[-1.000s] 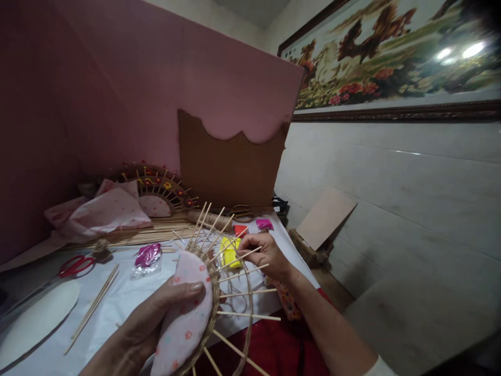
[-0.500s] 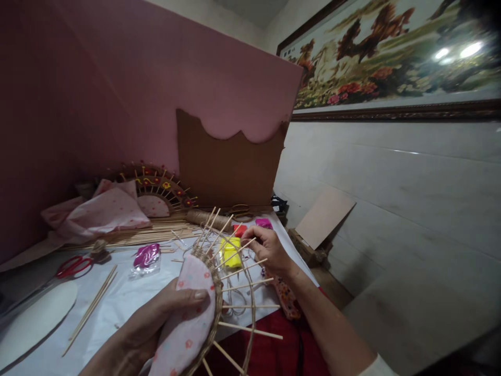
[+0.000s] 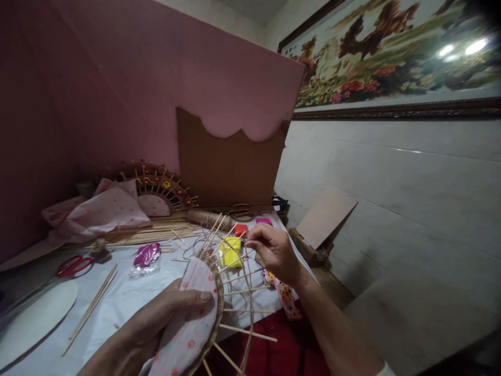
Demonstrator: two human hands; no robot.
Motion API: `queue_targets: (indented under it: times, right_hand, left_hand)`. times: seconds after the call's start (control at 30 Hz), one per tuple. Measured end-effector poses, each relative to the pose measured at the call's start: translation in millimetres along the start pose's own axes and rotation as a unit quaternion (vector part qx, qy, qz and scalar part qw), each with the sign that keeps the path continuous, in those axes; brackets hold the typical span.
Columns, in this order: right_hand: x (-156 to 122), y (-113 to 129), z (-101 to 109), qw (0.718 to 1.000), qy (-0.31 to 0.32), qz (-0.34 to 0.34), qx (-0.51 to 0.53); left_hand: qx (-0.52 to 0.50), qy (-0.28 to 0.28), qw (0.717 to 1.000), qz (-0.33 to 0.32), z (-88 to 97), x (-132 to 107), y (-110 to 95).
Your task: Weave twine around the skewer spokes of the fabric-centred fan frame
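Observation:
My left hand (image 3: 178, 308) grips a half-round woven fan (image 3: 195, 324), its thumb flat on the pink flowered cloth. Thin bamboo sticks (image 3: 250, 312) stick out from its braided rim like rays. Brown twine (image 3: 251, 297) runs in an arc across the outer parts of the sticks. My right hand (image 3: 272, 253) is closed in a pinch on the twine, near the tips of the upper sticks; the fingertips partly hide the strand. Loose twine lies behind the sticks, beside a yellow clay packet (image 3: 230, 252).
A twine spool (image 3: 209, 218) and a finished flowered fan (image 3: 166, 185) are at the back. Red scissors (image 3: 74, 266), a purple clay packet (image 3: 146, 256), loose sticks (image 3: 92, 308) and a white oval board (image 3: 39, 324) lie left. A cardboard sheet (image 3: 230, 167) stands behind the table.
My right hand has shifted slightly right and turned, its fingers curled tighter. The fan has tilted and moved a little, with its upper sticks lower than before.

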State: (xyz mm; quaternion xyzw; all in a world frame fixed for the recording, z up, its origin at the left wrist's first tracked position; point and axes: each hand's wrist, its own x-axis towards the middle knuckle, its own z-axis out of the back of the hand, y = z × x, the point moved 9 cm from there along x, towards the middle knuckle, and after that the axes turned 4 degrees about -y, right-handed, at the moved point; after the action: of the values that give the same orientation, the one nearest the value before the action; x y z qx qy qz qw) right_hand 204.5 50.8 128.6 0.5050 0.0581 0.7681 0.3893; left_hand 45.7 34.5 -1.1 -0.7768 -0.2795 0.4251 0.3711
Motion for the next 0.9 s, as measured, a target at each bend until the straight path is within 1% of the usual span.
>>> queue_targets:
  times: [0.1,0.23,0.37,0.5,0.73,0.9]
  right_hand:
    - [-5,10,-13,0.999,0.030,0.015,-0.003]
    - [-8,14,-24,0.998,0.057,0.030,-0.028]
    - [-8,16,-26,0.995,0.068,0.045,-0.049]
    - [-9,17,-27,0.994,0.072,0.053,-0.060]
    - [-12,26,-36,0.990,0.086,0.076,-0.079]
    - [-13,27,-40,0.989,0.090,0.084,-0.083]
  left_hand:
    - [0.005,-0.004,1.000,0.000,1.3,2,2]
    - [0.009,-0.007,1.000,0.001,1.8,4,3]
    - [0.009,0.004,1.000,0.003,-2.5,3,2]
    - [0.003,0.003,1.000,-0.007,-3.9,2,0]
    - [0.002,-0.034,0.999,-0.028,3.6,1,-1]
    - [-0.011,-0.038,0.999,-0.025,-1.1,-3,-5]
